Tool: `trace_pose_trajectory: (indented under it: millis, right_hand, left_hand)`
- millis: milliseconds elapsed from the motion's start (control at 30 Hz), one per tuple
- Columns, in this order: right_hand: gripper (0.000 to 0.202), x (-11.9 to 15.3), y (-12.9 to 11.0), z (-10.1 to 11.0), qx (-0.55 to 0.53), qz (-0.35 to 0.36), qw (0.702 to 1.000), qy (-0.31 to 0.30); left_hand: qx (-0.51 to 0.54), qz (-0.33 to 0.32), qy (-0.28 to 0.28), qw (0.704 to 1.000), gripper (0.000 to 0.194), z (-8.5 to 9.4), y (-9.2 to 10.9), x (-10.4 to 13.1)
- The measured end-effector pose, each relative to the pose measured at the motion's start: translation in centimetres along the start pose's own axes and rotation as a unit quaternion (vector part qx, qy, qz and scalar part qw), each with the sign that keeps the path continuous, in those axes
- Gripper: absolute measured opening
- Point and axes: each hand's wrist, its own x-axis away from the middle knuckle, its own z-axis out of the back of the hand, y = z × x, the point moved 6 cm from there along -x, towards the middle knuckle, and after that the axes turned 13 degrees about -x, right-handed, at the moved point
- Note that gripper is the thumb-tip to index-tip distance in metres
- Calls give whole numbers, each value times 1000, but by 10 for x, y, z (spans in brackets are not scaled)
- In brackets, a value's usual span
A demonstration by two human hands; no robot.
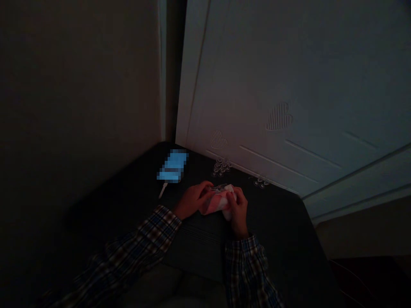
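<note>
In the dim light, my left hand (pixel 194 199) and my right hand (pixel 239 209) meet over the dark table. Both are closed on a crumpled pink and white cloth (pixel 213 203), left fingers at its left end, right thumb pressing its right side. A small clear, shiny piece (pixel 219 187) shows at the cloth's upper edge between the hands; its kind is hard to make out. Just beyond them lies a cluster of small clear round pieces, like suction cups (pixel 221 167). A smaller group of similar clear pieces (pixel 261 182) sits to the right.
A phone with a lit, blurred screen (pixel 173 167) lies left of my hands, a white cable (pixel 163 190) at its lower end. The dark tabletop (pixel 272 239) backs onto a white panel (pixel 257 77) with raised hearts. A wall (pixel 96 85) borders the left side.
</note>
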Motion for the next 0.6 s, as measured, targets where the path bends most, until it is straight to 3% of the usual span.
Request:
trace_pose_trajectory:
  millis: [367,600]
  right_hand:
    - [17,0,2,-1,3,-23,1000,2]
    - [19,1,3,1,-6,-33,999,8]
  left_hand:
    - [-3,-10,21,1000,35,0,0,0]
    - [-12,-10,-14,1000,30,-4,-1,1]
